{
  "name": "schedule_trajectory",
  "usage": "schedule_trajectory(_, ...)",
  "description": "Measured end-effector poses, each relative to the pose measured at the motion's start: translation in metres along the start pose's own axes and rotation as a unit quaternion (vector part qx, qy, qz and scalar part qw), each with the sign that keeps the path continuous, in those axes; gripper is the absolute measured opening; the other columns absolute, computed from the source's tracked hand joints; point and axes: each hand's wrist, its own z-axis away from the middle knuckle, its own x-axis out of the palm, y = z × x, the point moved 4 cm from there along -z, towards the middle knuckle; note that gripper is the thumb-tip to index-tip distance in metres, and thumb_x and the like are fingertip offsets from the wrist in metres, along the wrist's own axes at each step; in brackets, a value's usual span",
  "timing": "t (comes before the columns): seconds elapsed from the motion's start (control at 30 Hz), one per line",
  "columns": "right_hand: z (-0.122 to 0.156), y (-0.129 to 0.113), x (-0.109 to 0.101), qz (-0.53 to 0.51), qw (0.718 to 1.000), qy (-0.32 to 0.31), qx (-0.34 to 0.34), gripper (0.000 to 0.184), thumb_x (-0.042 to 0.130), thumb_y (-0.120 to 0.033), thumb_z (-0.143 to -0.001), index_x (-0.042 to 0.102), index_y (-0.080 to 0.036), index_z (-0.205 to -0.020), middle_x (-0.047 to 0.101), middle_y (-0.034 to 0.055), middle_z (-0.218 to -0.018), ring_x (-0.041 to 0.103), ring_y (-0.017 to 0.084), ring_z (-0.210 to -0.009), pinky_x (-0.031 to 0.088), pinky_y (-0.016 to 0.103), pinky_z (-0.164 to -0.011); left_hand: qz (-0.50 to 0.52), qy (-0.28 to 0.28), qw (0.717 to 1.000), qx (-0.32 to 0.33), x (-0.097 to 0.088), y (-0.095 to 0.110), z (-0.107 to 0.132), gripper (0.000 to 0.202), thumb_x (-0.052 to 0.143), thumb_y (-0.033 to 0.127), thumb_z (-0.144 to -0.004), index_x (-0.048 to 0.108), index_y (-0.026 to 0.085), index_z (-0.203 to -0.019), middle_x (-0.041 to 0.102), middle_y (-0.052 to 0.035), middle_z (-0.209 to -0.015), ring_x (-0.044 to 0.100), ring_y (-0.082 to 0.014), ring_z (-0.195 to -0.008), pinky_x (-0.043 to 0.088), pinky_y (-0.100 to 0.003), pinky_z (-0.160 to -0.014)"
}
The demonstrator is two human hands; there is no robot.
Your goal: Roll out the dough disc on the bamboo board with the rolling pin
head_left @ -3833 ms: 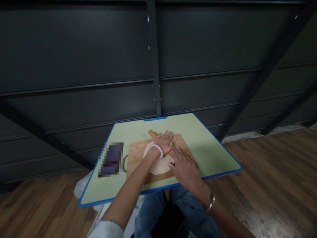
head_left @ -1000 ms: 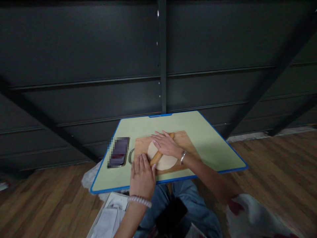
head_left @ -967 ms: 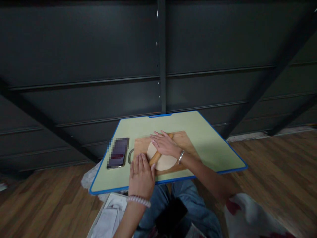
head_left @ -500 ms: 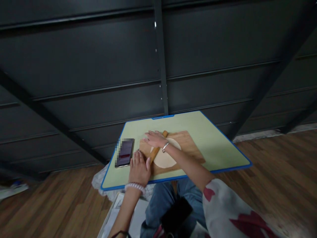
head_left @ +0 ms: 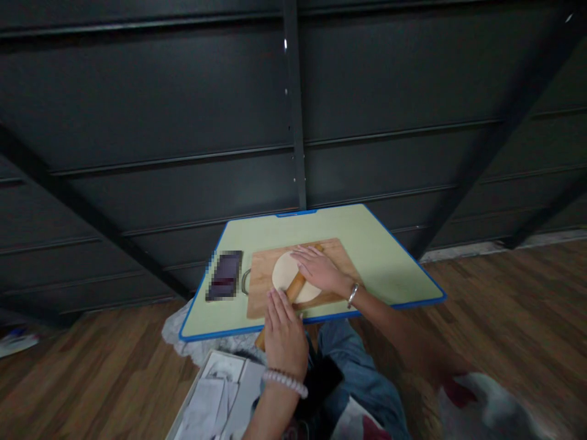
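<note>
Both flat, left hand (head_left: 287,342) nearer, right hand (head_left: 323,272) farther, fingers (head_left: 277,310) straight across rolling pin (head_left: 296,286)

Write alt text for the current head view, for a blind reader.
A person's left hand and right hand lie on a rolling pin slanting across round, flat dough. Beneath is a wooden board on a pale green, blue-edged table, with a pixelated dark object at left.

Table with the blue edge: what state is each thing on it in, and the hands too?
Dough sheet: round, rolled flat.
Rolling pin: slanted across the dough, near end past the board's edge.
Cutting board: lying flat.
Phone: lying flat; screen pixelated, unreadable.
Left hand: palm down, over the pin.
Right hand: palm down, over the pin.
</note>
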Motion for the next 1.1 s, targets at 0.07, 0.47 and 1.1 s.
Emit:
schedule_trajectory(0.07,0.013,0.0,-0.008,-0.004,1.0,0.007,-0.012,0.041,0.032,-0.022,-0.096,0.05,-0.015,-0.133,0.05,0.0092,-0.139,0.035,0.018,-0.135,0.026,0.043,-0.112,0.012,0.008,1.0,0.003,0.001,0.006,0.008,0.057,0.042,0.018,-0.087,0.035,-0.009,-0.136,0.032,-0.032,-0.143,0.03,-0.0384,-0.135,0.037,-0.049,-0.104)
schedule_trajectory(0.47,0.031,-0.003,-0.02,-0.001,1.0,0.01,-0.017,0.039,0.038,-0.025,-0.096,0.051,-0.015,-0.131,0.051,0.0089,-0.137,0.036,0.02,-0.134,0.028,0.043,-0.113,0.027,0.022,0.999,-0.022,0.01,-0.007,-0.004,0.062,0.043,0.029,-0.089,0.032,-0.006,-0.139,0.033,-0.0292,-0.144,0.028,-0.0377,-0.136,0.031,-0.05,-0.108)
schedule_trajectory(1.1,-0.04,0.016,0.014,0.037,0.997,-0.062,0.007,0.048,0.026,-0.039,-0.099,0.049,-0.013,-0.133,0.052,0.0082,-0.137,0.037,0.02,-0.133,0.025,0.04,-0.111,-0.011,-0.056,0.998,0.018,0.036,-0.072,-0.095,0.063,0.018,0.041,-0.095,0.041,-0.002,-0.135,0.044,-0.0224,-0.14,0.038,-0.0277,-0.133,0.024,-0.047,-0.112)
